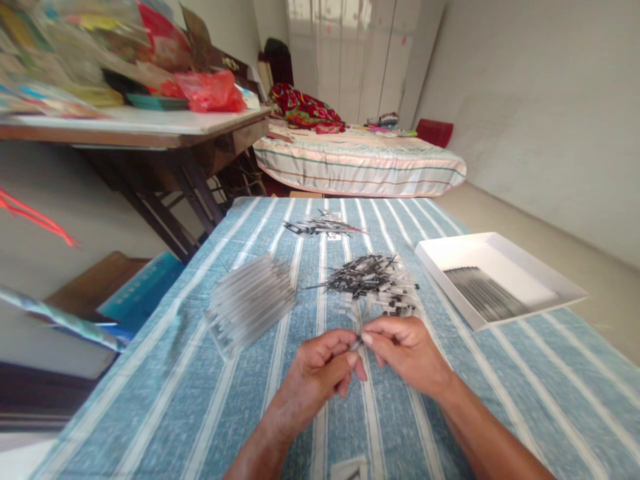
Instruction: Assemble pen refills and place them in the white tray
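Note:
My left hand (327, 363) and my right hand (403, 350) meet near the middle of the table, fingertips pinched close together. Between them is a small dark pen part (357, 344), mostly hidden by the fingers and blurred. Just beyond the hands lies a loose heap of small black and whitish pen parts (373, 277). To the left, a row of clear pen barrels (253, 300) lies side by side. Farther back is a smaller pile of thin dark pieces (320, 225), one with a red end.
A white open box (540, 267) on the right holds a row of dark slim pens (483, 293). The table has a blue striped cloth (200, 413). At left, a higher desk (150, 137) carries plastic bags. Behind stands a bed (360, 160).

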`<action>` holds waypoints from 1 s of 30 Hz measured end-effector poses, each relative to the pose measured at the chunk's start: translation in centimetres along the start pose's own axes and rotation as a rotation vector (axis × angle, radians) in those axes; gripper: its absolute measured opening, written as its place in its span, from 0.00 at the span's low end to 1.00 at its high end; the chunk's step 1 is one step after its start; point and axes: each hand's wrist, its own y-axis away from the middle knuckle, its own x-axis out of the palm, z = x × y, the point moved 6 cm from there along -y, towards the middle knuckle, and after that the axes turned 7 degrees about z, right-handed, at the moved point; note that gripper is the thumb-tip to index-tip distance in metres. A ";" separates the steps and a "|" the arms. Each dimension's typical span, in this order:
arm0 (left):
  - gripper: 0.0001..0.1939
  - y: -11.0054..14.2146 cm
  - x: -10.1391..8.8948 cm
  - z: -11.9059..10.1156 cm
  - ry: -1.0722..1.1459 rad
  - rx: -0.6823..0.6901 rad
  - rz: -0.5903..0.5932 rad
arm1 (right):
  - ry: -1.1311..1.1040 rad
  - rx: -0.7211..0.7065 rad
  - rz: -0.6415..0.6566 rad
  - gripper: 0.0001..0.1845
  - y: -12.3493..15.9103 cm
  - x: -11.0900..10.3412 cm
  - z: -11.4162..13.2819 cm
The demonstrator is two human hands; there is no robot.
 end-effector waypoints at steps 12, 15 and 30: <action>0.04 0.0 0.6 0.5 -0.198 -0.009 0.138 | 0.095 0.060 0.313 0.15 -0.5 -0.1 0.1; 0.03 -0.1 0.7 0.3 -0.213 -0.002 0.124 | 0.076 0.124 0.346 0.23 -0.3 0.2 -1.0; 0.03 -0.1 0.5 0.2 -0.210 -0.021 0.074 | 0.091 0.089 0.162 0.16 0.3 -0.1 -0.9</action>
